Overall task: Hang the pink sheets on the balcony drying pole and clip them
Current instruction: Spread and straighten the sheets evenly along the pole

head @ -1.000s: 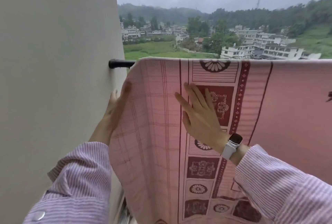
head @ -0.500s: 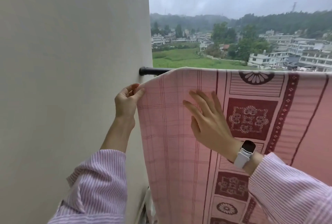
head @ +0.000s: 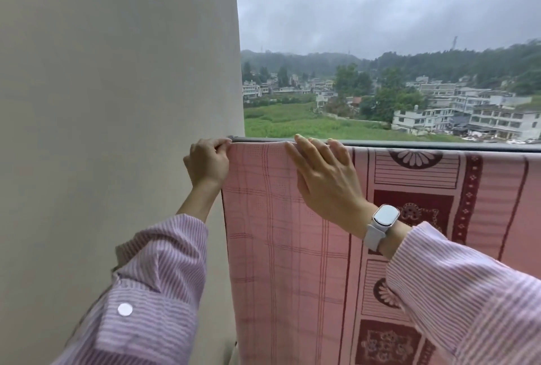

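**Pink sheet draped on the balcony pole, both hands at its top edge**

Against the pale wall [head: 117, 101] on the left, the drying pole [head: 439, 146] starts and runs level to the right, out of view past the frame edge. Over it hangs the pink sheet [head: 278, 247], its long top fold lying along the pole and its body falling straight down; the lower hem is out of sight.

At the sheet's upper left corner, the left hand [head: 207, 165] grips the fabric, its fingers [head: 218, 145] curled round the corner just beside the wall. The sheet's left edge drops vertically close to the wall, with only a narrow strip between them.

Further right, the right hand [head: 325, 180] rests on the sheet, its fingers [head: 304, 145] straight and slightly spread, tips reaching over the top fold at the pole. A white watch [head: 383, 218] sits on that wrist, and both arms wear striped sleeves [head: 152, 291].

Right of the hand, the sheet carries dark red borders and flower blocks running downward. Open air lies beyond the pole, with green field and buildings [head: 439, 118] far off under a grey sky.
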